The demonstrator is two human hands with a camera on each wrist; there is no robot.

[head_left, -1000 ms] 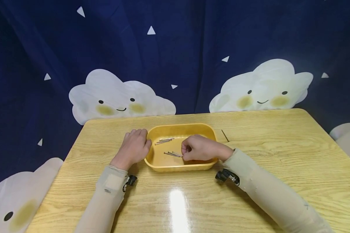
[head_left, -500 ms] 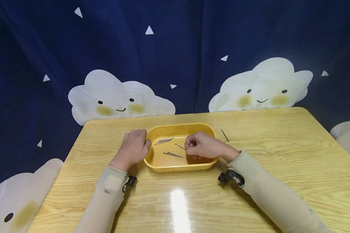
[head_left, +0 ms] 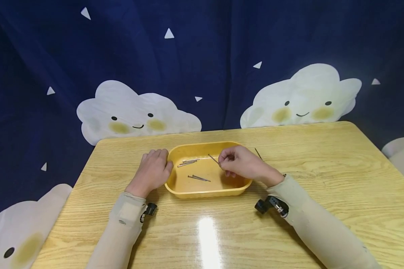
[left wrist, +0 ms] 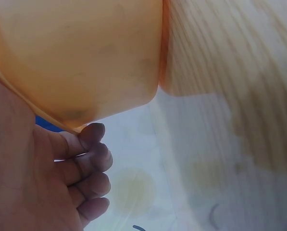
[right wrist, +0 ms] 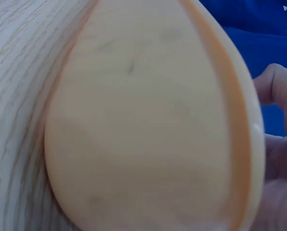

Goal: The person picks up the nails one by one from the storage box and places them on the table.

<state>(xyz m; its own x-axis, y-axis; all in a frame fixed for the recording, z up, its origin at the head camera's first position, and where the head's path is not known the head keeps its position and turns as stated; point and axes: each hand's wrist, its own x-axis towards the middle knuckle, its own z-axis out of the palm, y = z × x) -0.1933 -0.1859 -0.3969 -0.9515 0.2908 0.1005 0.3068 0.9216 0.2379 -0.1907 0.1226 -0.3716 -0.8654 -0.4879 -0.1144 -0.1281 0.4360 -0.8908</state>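
Observation:
A yellow plastic tray (head_left: 202, 195) stands on the table. At its left end my left hand (head_left: 152, 170) grips the rim; in the left wrist view the fingertips (left wrist: 99, 185) curl beside the tray's outer wall. Over the right part of the tray, my right hand (head_left: 242, 163) pinches a nail (head_left: 213, 158) between thumb and fingers, its head pointing up and left. Inside the tray lie one small group of nails (head_left: 188, 163) at the back left and a pair of nails (head_left: 199, 178) nearer the front. The right wrist view mostly shows the tray's outer wall (right wrist: 143, 120).
A dark, thin nail-like rod (head_left: 257, 153) lies on the wooden table (head_left: 323, 175) just right of the tray, partly covered by my right arm. Behind the table hangs a dark blue curtain (head_left: 208, 56) with white clouds.
My right hand has taken one nail from the front group, lifted it, and moved slightly right and toward the back of the tray. The left hand stays on the rim.

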